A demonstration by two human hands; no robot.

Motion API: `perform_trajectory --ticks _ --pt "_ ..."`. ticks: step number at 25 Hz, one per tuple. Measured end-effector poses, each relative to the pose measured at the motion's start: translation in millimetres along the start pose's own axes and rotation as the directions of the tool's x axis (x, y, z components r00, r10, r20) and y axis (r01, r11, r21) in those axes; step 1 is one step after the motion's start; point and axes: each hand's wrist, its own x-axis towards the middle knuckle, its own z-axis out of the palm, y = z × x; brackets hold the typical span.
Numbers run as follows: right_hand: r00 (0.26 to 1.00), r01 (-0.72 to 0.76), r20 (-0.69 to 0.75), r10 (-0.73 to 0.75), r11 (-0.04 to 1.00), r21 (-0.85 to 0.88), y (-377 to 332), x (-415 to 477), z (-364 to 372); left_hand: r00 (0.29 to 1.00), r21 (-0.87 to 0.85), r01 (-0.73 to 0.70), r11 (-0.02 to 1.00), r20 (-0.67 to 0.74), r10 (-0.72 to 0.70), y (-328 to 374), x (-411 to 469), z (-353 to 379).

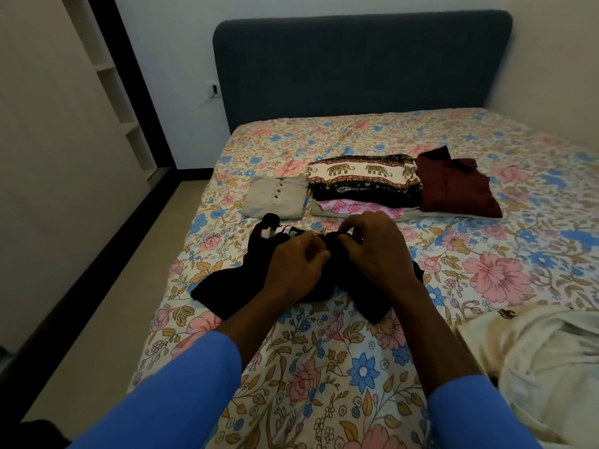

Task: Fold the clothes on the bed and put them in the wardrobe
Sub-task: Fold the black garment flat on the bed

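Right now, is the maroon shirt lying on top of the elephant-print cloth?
No, the maroon shirt lies flat on the bed beside the elephant-print cloth, on its right, not on top.

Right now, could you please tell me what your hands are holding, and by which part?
Both the left hand and right hand pinch the crumpled black fabric garment, side by side near the middle of its far edge.

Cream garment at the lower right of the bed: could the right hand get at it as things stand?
Probably yes, once freed. The right hand grips the black garment, but the cream garment lies unfolded beside that forearm, with only bare bedsheet between.
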Motion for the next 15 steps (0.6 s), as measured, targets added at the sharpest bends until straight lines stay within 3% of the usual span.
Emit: perform_trajectory --ticks 2,5,7,9,10,11,13,15 --pt "0.998 -0.06 0.007 0.06 0.998 0.029 7.5 -2.0 -0.7 0.995 -0.098 0.081 0.992 -0.052 -0.086 -0.6 9.0 -5.2" --pt "0.944 -0.248 0.254 0.209 0.96 0.13 21.8 -3.7 -3.6 0.972 -0.27 0.232 0.934 0.017 -0.236 -3.0 24.0 -26.9" --pt "0.913 -0.316 0.311 0.264 0.94 0.131 27.3 -3.0 -2.8 0.975 -0.225 0.212 0.951 -0.013 -0.221 -6.4 29.6 -48.6" --pt "0.927 -0.351 0.215 0.307 0.913 0.208 25.4 1.5 -2.0 0.998 -0.044 0.056 0.997 -0.008 -0.056 -9.5 33.0 -76.7" --pt "0.933 -0.354 0.164 0.319 0.895 0.273 21.5 3.6 -0.9 0.997 0.087 -0.046 0.995 0.072 0.04 -9.8 31.6 -91.2" --pt "0.937 -0.349 0.133 0.323 0.872 0.342 14.6 5.1 0.1 0.978 0.244 -0.154 0.958 0.176 0.112 -9.0 29.5 -103.7" --pt "0.939 -0.343 0.141 0.313 0.83 0.44 -0.2 6.5 2.2 0.92 0.54 -0.367 0.757 0.33 0.211 -8.3 23.9 -120.4" --pt "0.927 -0.374 0.201 0.316 0.771 0.516 -9.1 8.8 -2.7 0.877 0.582 -0.48 0.657 0.342 0.338 -3.6 15.9 -130.4"
